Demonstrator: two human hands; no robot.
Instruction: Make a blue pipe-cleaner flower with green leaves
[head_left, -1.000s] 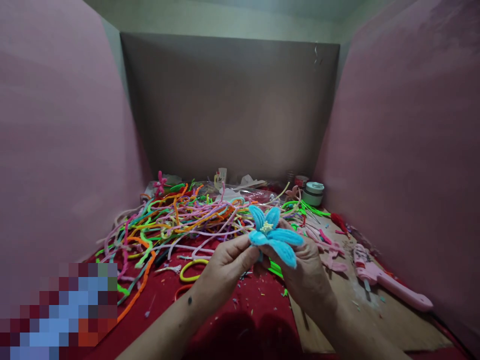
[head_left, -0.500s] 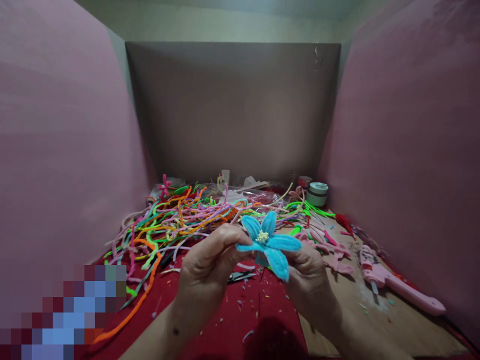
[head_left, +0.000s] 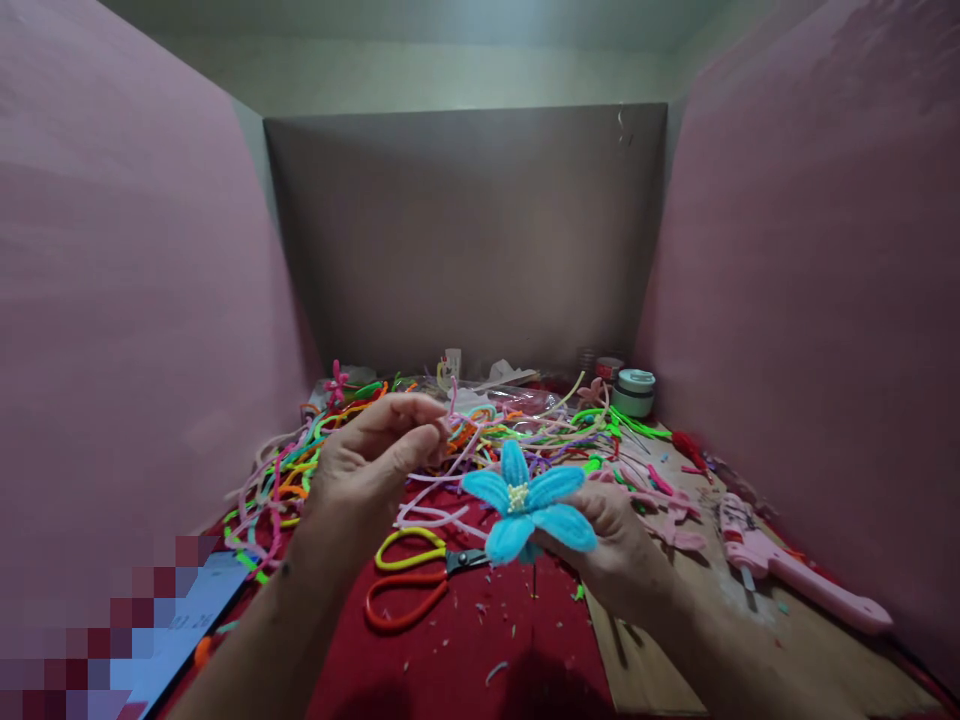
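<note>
A bright blue pipe-cleaner flower (head_left: 555,487) faces up, its petals spread around a cluster of cream stamens (head_left: 517,497). My right hand (head_left: 615,540) grips it from behind on the right; the petals hide those fingertips. My left hand (head_left: 386,445) hangs apart from the flower, in front of the pile, with thumb and fingers drawn together and nothing visible between them. Below it on the red cloth (head_left: 442,670) lie scissors (head_left: 405,582) with one yellow and one red handle, their blades reaching toward the flower.
Behind the hands is a tangled heap of coloured pipe cleaners (head_left: 435,495). A pink glue gun (head_left: 810,580) rests on the brown board (head_left: 652,670) at right. A pale green lidded jar (head_left: 634,393) stands at the back. At lower left lies a partly blurred phone (head_left: 180,620).
My left hand has let go of the flower and moved left and up. The flower has turned in my right hand, and the scissors' handles now show.
</note>
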